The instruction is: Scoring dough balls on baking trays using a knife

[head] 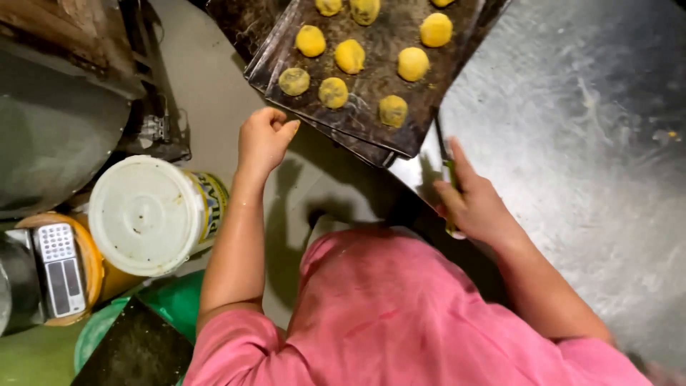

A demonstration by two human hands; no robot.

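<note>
Steel table (572, 143): right hand (475, 207) grips knife (449, 179) beside tray (400, 129).

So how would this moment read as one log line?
left hand: closed, beside baking tray | right hand: holding knife | yellow dough balls on tray

Steel table (572, 143) under stacked baking trays (386, 136)

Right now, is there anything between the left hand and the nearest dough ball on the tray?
Nothing visible. The left hand, loosely curled, hovers just off the tray's near edge, and only open air and bare dark tray separate it from the closest dough ball. The right hand holds a knife off to the side.
</note>
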